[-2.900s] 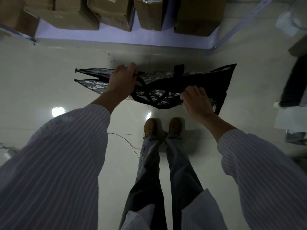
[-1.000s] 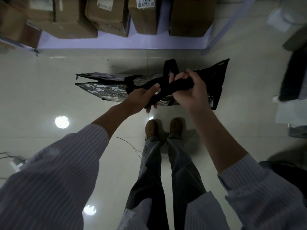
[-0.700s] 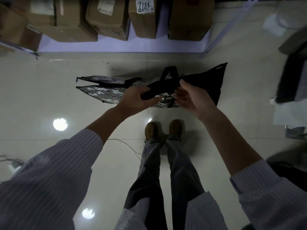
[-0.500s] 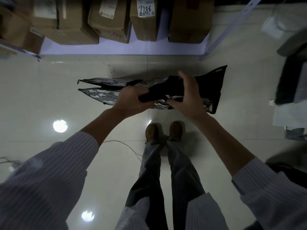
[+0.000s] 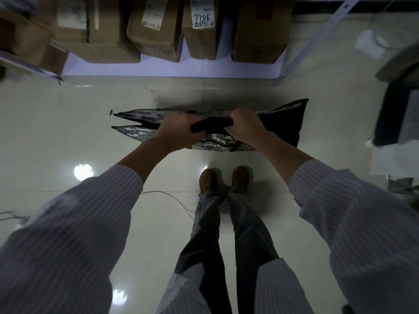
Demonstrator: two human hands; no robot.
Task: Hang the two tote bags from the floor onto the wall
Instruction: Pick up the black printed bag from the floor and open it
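Observation:
A dark tote bag with a grey camouflage print (image 5: pixel 281 121) hangs in front of me above the tiled floor. Its black handles (image 5: pixel 210 126) are gathered into one bundle between my fists. My left hand (image 5: pixel 179 130) is closed on the left end of that bundle and my right hand (image 5: pixel 243 123) on the right end. A second bag cannot be told apart; the camouflage panels (image 5: pixel 136 125) at the left may belong to it.
A low shelf (image 5: pixel 172 69) with several cardboard boxes (image 5: pixel 199 28) stands just ahead. A metal upright (image 5: pixel 315 39) slants at the right. Dark and grey items (image 5: pixel 399 114) lie at the right edge. A thin cable (image 5: pixel 172 198) runs across the floor by my shoes (image 5: pixel 224 177).
Both hands moved from the bag's body to its black handles, bunched them together, and now grip the bundle in two fists. The bag has risen slightly.

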